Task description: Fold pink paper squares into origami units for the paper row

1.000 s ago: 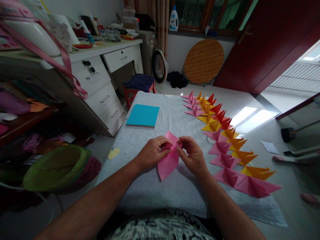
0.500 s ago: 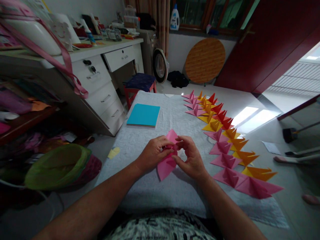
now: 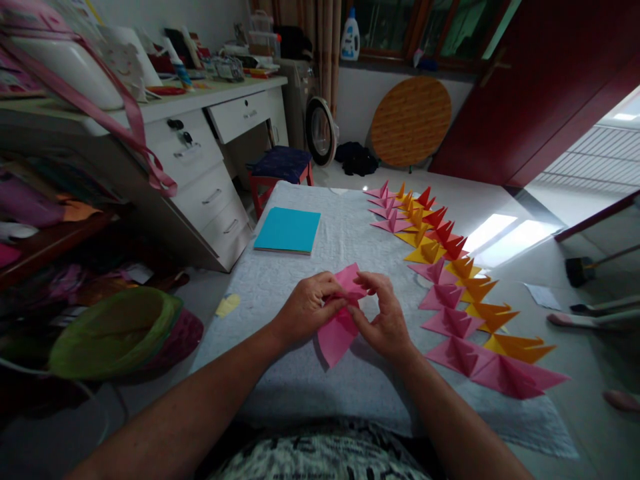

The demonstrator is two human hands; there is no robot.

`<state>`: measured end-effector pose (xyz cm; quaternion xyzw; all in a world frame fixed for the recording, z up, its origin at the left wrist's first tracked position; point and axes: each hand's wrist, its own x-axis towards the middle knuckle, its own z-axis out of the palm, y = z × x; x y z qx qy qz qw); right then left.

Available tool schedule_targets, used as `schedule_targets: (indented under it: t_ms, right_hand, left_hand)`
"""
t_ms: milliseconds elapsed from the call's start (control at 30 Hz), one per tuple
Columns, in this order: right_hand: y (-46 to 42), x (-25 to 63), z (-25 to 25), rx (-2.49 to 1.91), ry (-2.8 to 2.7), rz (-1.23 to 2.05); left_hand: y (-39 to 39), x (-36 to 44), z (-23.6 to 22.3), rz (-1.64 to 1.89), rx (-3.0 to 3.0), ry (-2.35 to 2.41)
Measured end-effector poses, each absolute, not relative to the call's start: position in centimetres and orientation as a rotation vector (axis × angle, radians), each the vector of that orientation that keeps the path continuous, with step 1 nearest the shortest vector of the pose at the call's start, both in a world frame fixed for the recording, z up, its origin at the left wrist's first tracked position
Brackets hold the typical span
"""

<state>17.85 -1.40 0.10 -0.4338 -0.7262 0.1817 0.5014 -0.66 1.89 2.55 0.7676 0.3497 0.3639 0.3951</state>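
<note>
A partly folded sheet of pink origami paper (image 3: 339, 339) is held between my two hands, just above the cloth-covered table. My left hand (image 3: 307, 305) pinches its left side with thumb and fingers. On the other side, my right hand (image 3: 383, 317) grips the right edge between thumb and forefinger; the folds at the middle are partly covered by the fingers. To the right stand rows of folded paper cranes in pink (image 3: 453, 323), yellow (image 3: 424, 251) and red (image 3: 453, 245). A stack of blue square paper (image 3: 287, 230) lies farther back on the left.
The light cloth (image 3: 345, 233) covers the table. A yellow heart-shaped patch (image 3: 228, 305) shows near its left edge. Left of the table are a green-lined bin (image 3: 115, 333) and a white desk (image 3: 187, 173). Behind stands a stool (image 3: 280, 163).
The pink paper has turned and shifted slightly between my hands. My right fingers have moved along its right edge, parting a little. My left hand keeps its pinch.
</note>
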Motion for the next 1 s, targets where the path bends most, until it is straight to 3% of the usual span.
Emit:
schedule_targets:
  t_ms: [433, 600, 1000]
  right_hand:
    - [-0.3, 18.4, -0.7, -1.241, -1.832, 0.680]
    - [0.1, 18.7, -0.5, -1.266, -1.805, 0.805]
    - [0.2, 18.3, -0.7, -1.309, -1.653, 1.036]
  left_hand:
    - [2.5, -0.9, 1.8, 0.757, 1.637, 1.046]
    - [2.6, -1.0, 1.7, 0.772, 1.344, 0.926]
    - [3.9, -0.2, 1.0, 0.919, 1.313, 0.929]
